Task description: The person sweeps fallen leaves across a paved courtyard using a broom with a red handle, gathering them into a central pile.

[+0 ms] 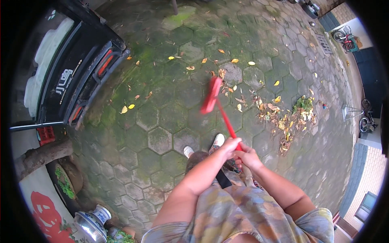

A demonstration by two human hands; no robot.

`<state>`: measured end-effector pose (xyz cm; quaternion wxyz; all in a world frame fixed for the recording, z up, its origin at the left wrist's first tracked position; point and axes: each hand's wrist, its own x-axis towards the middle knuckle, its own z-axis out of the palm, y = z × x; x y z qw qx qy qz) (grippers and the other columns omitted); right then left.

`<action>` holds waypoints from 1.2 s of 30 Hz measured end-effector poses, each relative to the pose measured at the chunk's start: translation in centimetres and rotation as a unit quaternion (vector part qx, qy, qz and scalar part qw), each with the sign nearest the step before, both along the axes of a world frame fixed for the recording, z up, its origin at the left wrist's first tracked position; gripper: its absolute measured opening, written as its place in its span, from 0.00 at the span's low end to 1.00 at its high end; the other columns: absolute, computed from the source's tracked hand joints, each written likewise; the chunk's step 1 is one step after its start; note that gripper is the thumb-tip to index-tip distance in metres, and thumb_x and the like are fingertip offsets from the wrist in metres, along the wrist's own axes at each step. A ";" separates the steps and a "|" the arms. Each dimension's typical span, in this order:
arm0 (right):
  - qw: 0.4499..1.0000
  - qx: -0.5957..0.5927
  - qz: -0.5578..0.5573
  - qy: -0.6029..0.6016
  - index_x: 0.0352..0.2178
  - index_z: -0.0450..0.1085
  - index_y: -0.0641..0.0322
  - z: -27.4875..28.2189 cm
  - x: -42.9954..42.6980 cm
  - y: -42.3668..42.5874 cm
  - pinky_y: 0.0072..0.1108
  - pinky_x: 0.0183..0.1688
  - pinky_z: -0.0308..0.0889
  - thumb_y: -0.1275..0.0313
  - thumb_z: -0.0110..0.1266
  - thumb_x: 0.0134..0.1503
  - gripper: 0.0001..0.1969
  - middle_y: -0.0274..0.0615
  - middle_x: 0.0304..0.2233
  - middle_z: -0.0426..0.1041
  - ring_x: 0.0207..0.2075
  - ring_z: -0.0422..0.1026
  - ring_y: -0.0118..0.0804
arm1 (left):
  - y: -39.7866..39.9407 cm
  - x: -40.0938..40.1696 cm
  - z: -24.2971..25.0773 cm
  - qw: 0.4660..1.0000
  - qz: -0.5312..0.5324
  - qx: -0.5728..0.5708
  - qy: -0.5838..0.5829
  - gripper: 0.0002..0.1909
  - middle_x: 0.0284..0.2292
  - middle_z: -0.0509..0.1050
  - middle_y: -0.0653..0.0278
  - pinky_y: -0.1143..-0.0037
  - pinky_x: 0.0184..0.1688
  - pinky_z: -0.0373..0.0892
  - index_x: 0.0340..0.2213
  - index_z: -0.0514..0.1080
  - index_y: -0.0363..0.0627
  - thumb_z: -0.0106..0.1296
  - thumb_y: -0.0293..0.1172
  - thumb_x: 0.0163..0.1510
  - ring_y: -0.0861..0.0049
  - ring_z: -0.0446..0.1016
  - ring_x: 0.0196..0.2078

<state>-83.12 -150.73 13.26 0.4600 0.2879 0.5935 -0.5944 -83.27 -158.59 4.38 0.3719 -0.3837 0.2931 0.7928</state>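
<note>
Both my hands grip the handle of a broom, its red head [212, 95] slightly blurred and held over mossy hexagonal paving [159, 141]. My left hand [231, 147] is closed around the red part of the handle [227, 119]. Just behind it, my right hand [248, 157] wraps the handle, whose pale lower end [247, 176] runs back towards my body. Dry brown leaves [222, 73] lie by the far end of the broom head. To its right spreads a heap of yellow and brown leaves [284, 123], with a green leafy clump [303, 104] at its far side.
A black vehicle [70, 70] stands on the left. Near it are a red crate [46, 135], a tree trunk [45, 155] and a planter [65, 182]. A metal basin [89, 226] sits lower left. A drain grate [323, 44] and a motorcycle [367, 121] are on the right.
</note>
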 end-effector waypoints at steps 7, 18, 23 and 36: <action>0.996 -0.018 -0.006 0.087 0.47 0.46 0.57 3.1 -3.2 4.2 0.12 0.11 0.53 0.80 0.41 0.43 0.28 0.31 0.15 0.57 0.10 0.55 0.20 | 4.8 -3.9 1.1 0.992 0.060 -0.019 0.107 0.11 0.19 0.62 0.62 0.73 0.18 0.63 0.27 0.56 0.43 0.40 0.37 0.46 0.73 0.65 0.19; 0.967 -0.240 0.066 -0.060 0.36 0.56 0.64 -3.0 -8.6 -4.9 0.13 0.10 0.52 0.80 0.42 0.41 0.16 0.33 0.11 0.58 0.10 0.56 0.21 | -8.0 -4.6 -1.4 0.973 0.163 -0.166 -0.001 0.12 0.19 0.65 0.58 0.72 0.14 0.64 0.26 0.61 0.37 0.42 0.35 0.44 0.71 0.65 0.18; 0.968 -0.205 0.116 -0.081 0.26 0.59 0.61 -6.3 -11.0 -10.7 0.14 0.09 0.52 0.78 0.42 0.43 0.06 0.34 0.10 0.58 0.09 0.57 0.23 | -13.2 -6.4 -2.3 0.985 0.134 -0.105 -0.043 0.14 0.18 0.64 0.58 0.77 0.07 0.59 0.27 0.61 0.36 0.38 0.36 0.43 0.70 0.64 0.14; 0.995 -0.017 -0.099 0.025 0.42 0.54 0.61 -1.9 -18.3 -9.2 0.12 0.09 0.52 0.78 0.41 0.44 0.20 0.33 0.14 0.59 0.10 0.57 0.20 | -8.4 -19.6 -3.8 0.994 -0.055 -0.018 0.097 0.09 0.17 0.62 0.61 0.73 0.16 0.60 0.25 0.58 0.41 0.41 0.33 0.41 0.73 0.63 0.17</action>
